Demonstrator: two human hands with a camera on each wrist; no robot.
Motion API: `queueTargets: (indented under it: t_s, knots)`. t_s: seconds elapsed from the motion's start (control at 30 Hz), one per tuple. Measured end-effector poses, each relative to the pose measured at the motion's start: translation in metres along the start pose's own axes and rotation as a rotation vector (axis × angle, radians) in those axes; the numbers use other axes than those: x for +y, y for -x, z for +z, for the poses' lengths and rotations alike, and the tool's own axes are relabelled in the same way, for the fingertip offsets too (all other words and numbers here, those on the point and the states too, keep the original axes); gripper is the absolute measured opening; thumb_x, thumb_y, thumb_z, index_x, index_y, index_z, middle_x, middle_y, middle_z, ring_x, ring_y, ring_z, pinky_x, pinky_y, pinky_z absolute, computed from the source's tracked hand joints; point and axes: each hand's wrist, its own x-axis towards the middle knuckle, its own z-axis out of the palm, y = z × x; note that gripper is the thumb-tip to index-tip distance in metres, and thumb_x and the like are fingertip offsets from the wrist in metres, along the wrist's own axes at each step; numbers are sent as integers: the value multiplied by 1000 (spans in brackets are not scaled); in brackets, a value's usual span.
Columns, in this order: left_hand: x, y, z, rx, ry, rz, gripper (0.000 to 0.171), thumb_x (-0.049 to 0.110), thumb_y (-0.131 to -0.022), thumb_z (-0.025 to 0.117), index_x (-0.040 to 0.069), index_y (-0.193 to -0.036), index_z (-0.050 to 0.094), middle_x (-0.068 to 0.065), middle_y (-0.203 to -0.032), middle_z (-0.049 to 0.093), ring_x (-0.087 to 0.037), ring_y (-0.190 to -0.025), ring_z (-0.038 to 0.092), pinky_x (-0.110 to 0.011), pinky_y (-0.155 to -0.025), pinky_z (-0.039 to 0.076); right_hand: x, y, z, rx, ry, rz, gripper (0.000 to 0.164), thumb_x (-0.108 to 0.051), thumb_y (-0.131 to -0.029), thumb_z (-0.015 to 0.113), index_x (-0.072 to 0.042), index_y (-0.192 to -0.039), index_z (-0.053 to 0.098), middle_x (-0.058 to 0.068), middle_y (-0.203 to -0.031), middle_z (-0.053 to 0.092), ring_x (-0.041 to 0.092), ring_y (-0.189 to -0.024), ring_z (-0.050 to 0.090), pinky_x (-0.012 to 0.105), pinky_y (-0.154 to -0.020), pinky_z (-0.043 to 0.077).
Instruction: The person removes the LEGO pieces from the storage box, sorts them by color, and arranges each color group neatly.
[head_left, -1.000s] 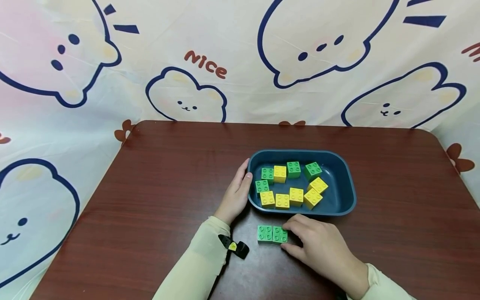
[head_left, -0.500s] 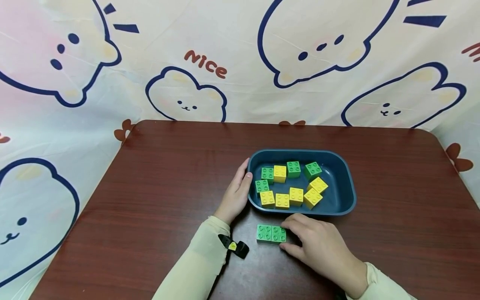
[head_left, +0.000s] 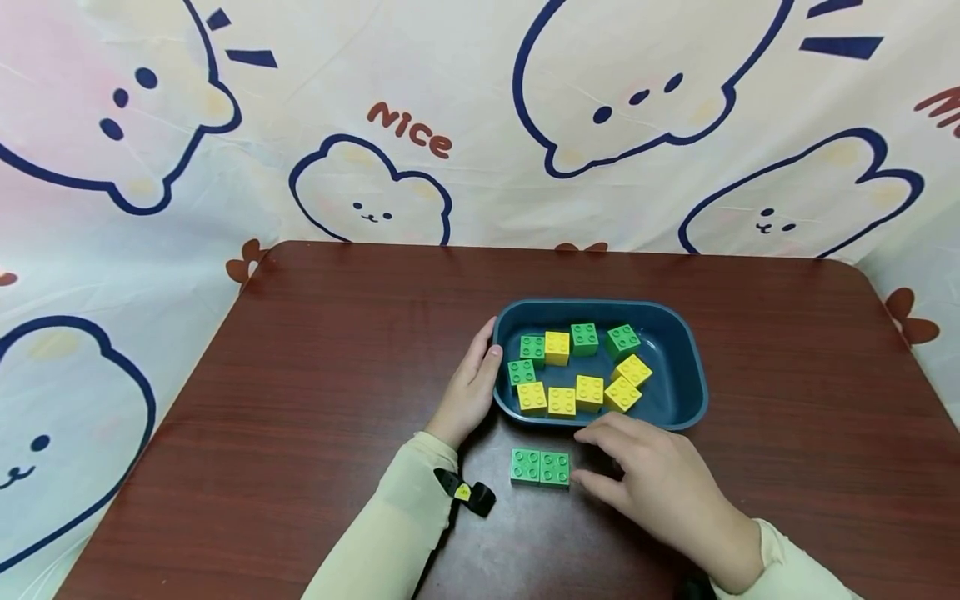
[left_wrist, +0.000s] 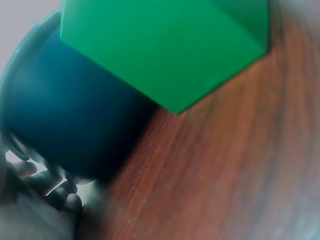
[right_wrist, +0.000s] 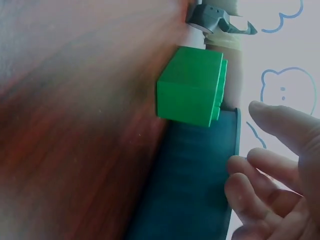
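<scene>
Table (head_left: 360,350) with a dark red-brown wood grain, seen from the wearer's head. On it, right of centre, sits a blue rounded tray (head_left: 675,396) holding four green bricks (head_left: 584,339) and six yellow bricks (head_left: 561,402), loosely arranged, with bare floor showing at its right end.

In front of the tray, on the table, a pair of matching green bricks (head_left: 540,468) stand side by side and touching, studs up; whether they are joined cannot be told.

The left hand (head_left: 467,396) rests against the tray's left end, fingers and thumb extended along the outer wall. The right hand (head_left: 663,479) is released and holds nothing: thumb and fingers are parted, the thumb tip just beside the pair's right end, the fingertips near the tray's front wall.

Both arms wear pale sleeves (head_left: 390,517); a black device (head_left: 476,497) is at the left wrist. Behind hangs a cream cloth (head_left: 480,67) printed with blue-outlined cartoon animals and the word "Nice".
</scene>
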Motion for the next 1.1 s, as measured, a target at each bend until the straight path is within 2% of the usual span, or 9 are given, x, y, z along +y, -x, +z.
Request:
queueTargets:
  t_s: [0.17,0.33,0.5,0.9,1.1]
  knots:
    - [14,5,-2,-11,-5,-22,47,29,-103,33,25,-149,22,6,-151,25,-12,-137,21,-42,-110,19,2,-3,-5,-13,-36,14,34,-40,-73,78,-21,-99,69,-13,-95,61,0,-85,54,25,-73,51]
    - [34,13,-4,-12,-12,-17,47,25,-103,32,18,-149,22,2,-151,26,-14,-137,22,-43,-110,20,4,-6,-6,28,-80,12,34,-30,-67,84,-19,-96,69,-12,-90,61,2,-79,54,23,-68,51]
    - [36,15,-4,-15,-9,-14,47,26,-103,31,18,-149,22,2,-151,25,-14,-137,22,-43,-110,20,7,-10,-7,24,-97,44,33,-28,-67,84,-19,-95,69,-15,-85,57,2,-73,49,19,-62,47]
    - [36,14,-4,-18,-18,-12,47,26,-103,32,20,-149,22,3,-151,25,-13,-137,22,-42,-110,20,12,-15,-9,37,-106,64,31,-25,-68,84,-18,-95,70,-9,-84,60,5,-69,47,20,-57,44]
    - [36,14,-4,-16,-9,-13,47,25,-103,32,19,-149,22,1,-151,26,-13,-137,22,-42,-110,20,14,-19,-10,1,-91,81,32,-27,-69,83,-19,-96,69,-12,-82,57,5,-69,46,19,-57,43]
